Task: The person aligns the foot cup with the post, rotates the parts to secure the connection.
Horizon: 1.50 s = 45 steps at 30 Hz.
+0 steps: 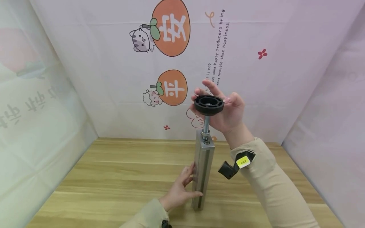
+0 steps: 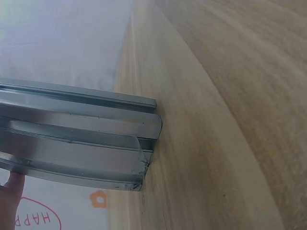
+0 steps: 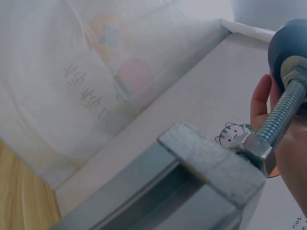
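An aluminium profile stands upright on the wooden table, its slotted lower end right at the tabletop in the left wrist view. From its top end plate rises a threaded rod with a hex nut at its base. The rod carries a round black levelling foot, hollow side up. My left hand grips the profile low down, thumb on the near side. Up at the foot, my right hand holds the rim between thumb and fingers, with one finger raised.
The wooden tabletop spreads around the profile. A white printed cloth hangs close behind, and pale cloth walls close in the left and right sides. A black wrist camera juts out below my right hand.
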{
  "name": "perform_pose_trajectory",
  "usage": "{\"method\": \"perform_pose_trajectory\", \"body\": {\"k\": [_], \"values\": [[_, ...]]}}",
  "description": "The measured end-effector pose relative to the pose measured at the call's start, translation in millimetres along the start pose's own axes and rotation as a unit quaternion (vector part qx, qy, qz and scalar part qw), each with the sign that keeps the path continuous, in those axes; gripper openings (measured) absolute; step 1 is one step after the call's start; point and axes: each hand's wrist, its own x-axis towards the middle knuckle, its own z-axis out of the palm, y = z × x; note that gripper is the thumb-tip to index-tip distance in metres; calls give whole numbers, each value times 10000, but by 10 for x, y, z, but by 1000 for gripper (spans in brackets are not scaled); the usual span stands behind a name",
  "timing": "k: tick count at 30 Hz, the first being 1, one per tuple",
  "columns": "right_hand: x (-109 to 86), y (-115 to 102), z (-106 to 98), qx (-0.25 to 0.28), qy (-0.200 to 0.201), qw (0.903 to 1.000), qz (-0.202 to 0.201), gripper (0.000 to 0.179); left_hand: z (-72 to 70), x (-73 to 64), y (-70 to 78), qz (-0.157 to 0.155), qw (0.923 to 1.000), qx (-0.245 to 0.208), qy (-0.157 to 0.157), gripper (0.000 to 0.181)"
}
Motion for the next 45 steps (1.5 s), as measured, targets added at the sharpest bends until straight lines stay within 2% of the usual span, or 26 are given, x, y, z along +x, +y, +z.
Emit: {"method": "perform_pose_trajectory", "body": {"k": [9, 13, 20, 25, 28, 32, 38, 42, 45], "values": [[-29, -57, -44, -903, -220, 9956, -130, 52, -22, 14, -4, -264, 9996, -45, -23, 99], [-90, -90, -44, -1422, -239, 9893, -224, 46, -16, 6, -12, -219, 9997, -64, -33, 99], [-179, -155, 2, -2607, 235, 9644, -361, 34, -6, -4, -20, -45, 10000, -64, -46, 100], [-178, -182, 56, -3106, 433, 9489, -340, 30, -15, -3, -6, -2, 10000, -31, -43, 99], [-185, -200, 84, -3454, 548, 9364, -298, 28, -12, 1, -6, 51, 10000, -2, -43, 100], [-209, -252, 126, -4041, 667, 9121, -186, 27, -4, 6, -19, 35, 10000, 15, -52, 100], [-209, -325, 225, -4926, 923, 8654, 27, 35, -12, 20, -20, -107, 9999, -1, -38, 100], [-212, -327, 284, -5571, 940, 8251, 74, 28, -16, 10, -16, -80, 10000, 3, -36, 100], [-203, -313, 368, -6104, 1068, 7848, 96, 30, -12, 5, -15, -25, 10000, 27, -46, 99]]}}
